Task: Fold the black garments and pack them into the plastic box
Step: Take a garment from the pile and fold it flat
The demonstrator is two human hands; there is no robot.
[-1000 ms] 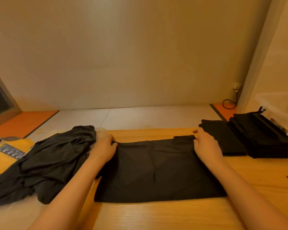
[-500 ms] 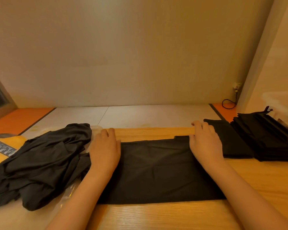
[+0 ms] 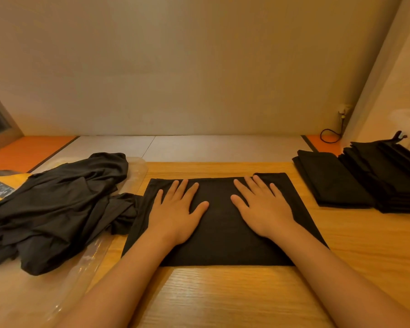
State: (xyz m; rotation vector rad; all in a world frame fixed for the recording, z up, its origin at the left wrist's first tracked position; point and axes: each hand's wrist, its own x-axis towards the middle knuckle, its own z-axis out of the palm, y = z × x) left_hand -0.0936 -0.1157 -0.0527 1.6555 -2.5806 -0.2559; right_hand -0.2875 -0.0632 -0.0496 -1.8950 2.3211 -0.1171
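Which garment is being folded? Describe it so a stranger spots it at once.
Start at the wooden table. At its middle, between the crumpled pile on the left and the folded stacks on the right, lies the garment. It alone is one flat rectangle, with the left hand and right hand pressed flat on it.

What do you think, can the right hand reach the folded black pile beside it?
Probably yes. The right hand lies flat on the half-folded garment, and the folded pile sits on the same table to its right. Only bare wood shows between them, nothing standing in the way.
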